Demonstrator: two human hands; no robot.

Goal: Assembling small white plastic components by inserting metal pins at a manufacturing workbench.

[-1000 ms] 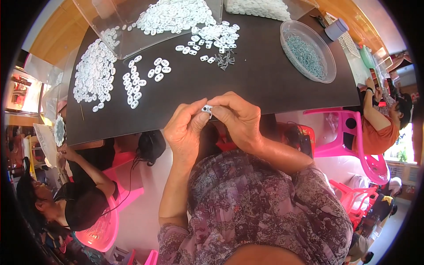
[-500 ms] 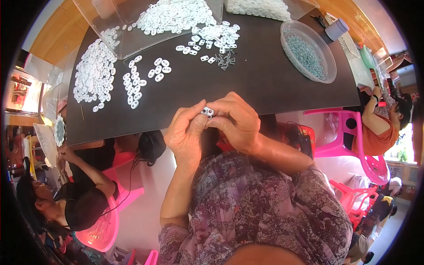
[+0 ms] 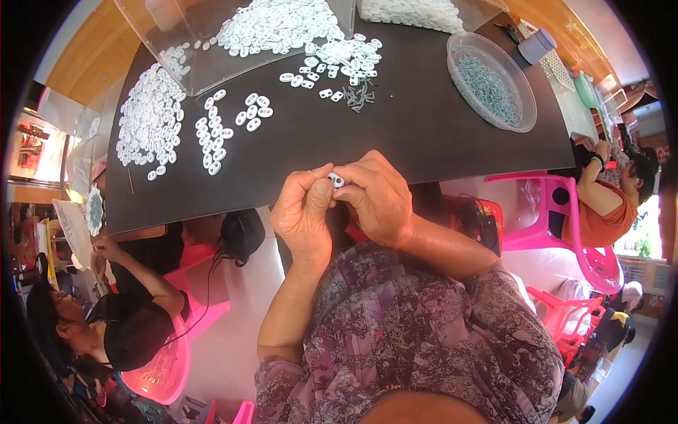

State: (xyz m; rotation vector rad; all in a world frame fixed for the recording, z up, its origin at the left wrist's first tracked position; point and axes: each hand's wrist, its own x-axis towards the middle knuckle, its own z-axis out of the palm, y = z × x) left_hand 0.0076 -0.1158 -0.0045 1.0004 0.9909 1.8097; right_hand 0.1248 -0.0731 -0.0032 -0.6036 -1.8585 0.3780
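The left hand point(image 3: 304, 215) and right hand point(image 3: 380, 201) pinched a small white piece point(image 3: 337, 181) at the table's point(image 3: 431, 127) near edge, fingertips hiding part of it. Beyond, the upper border cut a clear box point(image 3: 201, 74); rightward stood a round dish point(image 3: 523, 102) of thin metal pins point(image 3: 487, 88). Lettering was too small for reading.

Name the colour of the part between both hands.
The part is white with dark spots; head view.
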